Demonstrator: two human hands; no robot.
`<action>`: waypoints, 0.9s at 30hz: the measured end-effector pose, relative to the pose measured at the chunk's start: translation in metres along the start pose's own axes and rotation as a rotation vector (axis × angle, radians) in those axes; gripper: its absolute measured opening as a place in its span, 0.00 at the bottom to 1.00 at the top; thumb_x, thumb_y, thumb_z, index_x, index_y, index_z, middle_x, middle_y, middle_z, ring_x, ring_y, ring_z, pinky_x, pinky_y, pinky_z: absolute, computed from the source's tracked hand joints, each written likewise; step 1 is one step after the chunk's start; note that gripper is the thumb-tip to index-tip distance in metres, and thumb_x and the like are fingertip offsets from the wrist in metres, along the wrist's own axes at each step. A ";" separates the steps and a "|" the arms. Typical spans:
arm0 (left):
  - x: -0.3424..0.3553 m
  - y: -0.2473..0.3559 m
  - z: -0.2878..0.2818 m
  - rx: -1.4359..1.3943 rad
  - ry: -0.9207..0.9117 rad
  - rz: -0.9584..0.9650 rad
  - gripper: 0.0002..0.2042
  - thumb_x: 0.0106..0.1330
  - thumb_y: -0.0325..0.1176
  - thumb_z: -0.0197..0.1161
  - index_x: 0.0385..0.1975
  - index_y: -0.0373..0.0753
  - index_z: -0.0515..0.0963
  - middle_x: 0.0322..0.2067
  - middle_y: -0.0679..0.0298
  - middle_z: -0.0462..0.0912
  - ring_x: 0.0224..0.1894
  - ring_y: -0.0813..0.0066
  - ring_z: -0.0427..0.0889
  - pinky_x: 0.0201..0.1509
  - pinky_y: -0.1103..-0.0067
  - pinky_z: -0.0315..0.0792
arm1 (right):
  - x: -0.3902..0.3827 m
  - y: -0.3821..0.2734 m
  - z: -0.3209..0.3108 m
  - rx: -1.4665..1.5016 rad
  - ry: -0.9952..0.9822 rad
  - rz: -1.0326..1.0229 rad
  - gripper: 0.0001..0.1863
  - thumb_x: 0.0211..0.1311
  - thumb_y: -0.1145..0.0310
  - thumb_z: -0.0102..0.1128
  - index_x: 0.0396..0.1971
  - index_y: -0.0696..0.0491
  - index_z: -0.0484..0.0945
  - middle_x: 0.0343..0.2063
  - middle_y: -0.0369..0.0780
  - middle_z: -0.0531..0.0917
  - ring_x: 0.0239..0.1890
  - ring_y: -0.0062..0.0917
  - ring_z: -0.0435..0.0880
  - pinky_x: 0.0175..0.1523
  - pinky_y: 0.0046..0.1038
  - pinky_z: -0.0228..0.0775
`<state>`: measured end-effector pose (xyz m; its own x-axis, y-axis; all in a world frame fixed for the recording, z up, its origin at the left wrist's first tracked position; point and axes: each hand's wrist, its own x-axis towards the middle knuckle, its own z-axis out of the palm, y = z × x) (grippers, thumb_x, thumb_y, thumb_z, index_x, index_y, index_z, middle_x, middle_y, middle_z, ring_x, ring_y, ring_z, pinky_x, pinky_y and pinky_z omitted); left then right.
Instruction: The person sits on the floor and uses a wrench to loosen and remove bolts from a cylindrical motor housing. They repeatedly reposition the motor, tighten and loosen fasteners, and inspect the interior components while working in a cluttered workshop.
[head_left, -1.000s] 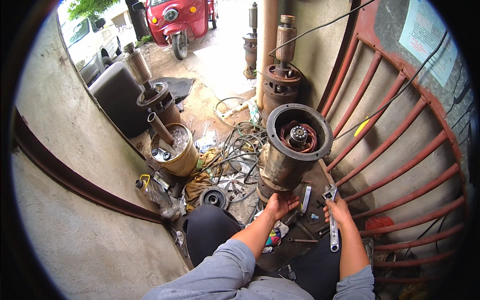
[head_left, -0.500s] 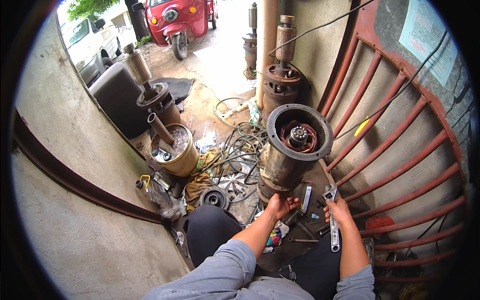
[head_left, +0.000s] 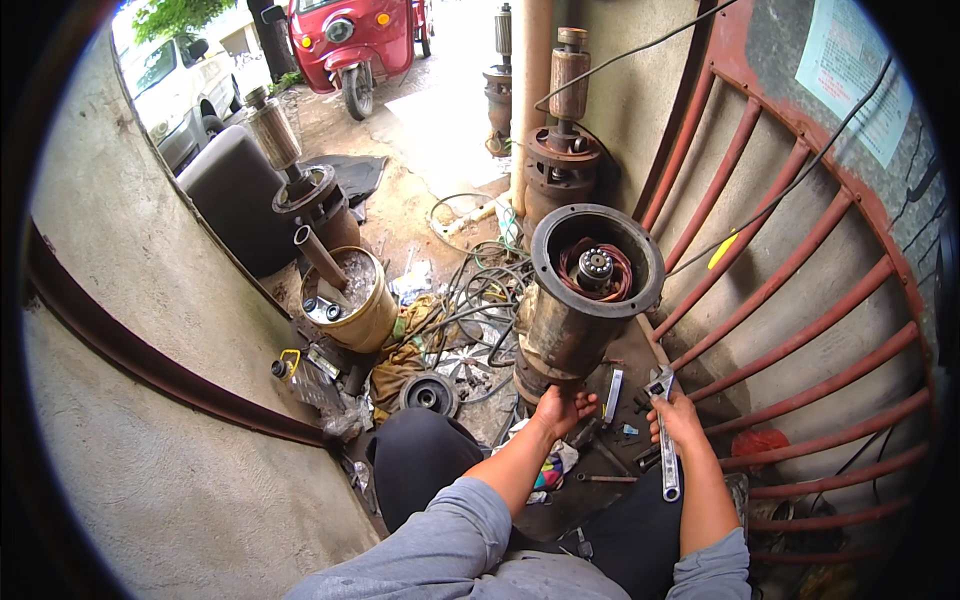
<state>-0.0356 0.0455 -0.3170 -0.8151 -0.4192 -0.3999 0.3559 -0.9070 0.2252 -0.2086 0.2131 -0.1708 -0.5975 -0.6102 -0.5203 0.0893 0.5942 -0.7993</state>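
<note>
Right hand (head_left: 679, 420) gripping adjustable wrench (head_left: 668, 455), head up. Left hand (head_left: 561, 411) open, fingers loosely curled, by motor housing (head_left: 565, 335) base; contact unclear.

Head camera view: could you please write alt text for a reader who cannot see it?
A person's right hand holds an adjustable wrench, while the left hand is at the base of an open-topped motor housing. Beyond stand a bucket and, farther off outdoors, a red three-wheeled vehicle.
</note>
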 end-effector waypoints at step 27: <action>0.012 -0.005 -0.019 -0.041 -0.185 -0.037 0.15 0.71 0.48 0.56 0.40 0.42 0.78 0.31 0.63 0.80 0.46 0.58 0.82 0.61 0.58 0.75 | 0.002 0.004 0.000 0.014 -0.013 -0.013 0.15 0.70 0.63 0.59 0.46 0.59 0.75 0.27 0.39 0.80 0.19 0.24 0.78 0.20 0.29 0.75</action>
<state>-0.0389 0.0441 -0.3395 -0.8967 -0.3745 -0.2358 0.3398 -0.9240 0.1755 -0.2092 0.2137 -0.1751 -0.5886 -0.6246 -0.5132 0.0926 0.5786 -0.8104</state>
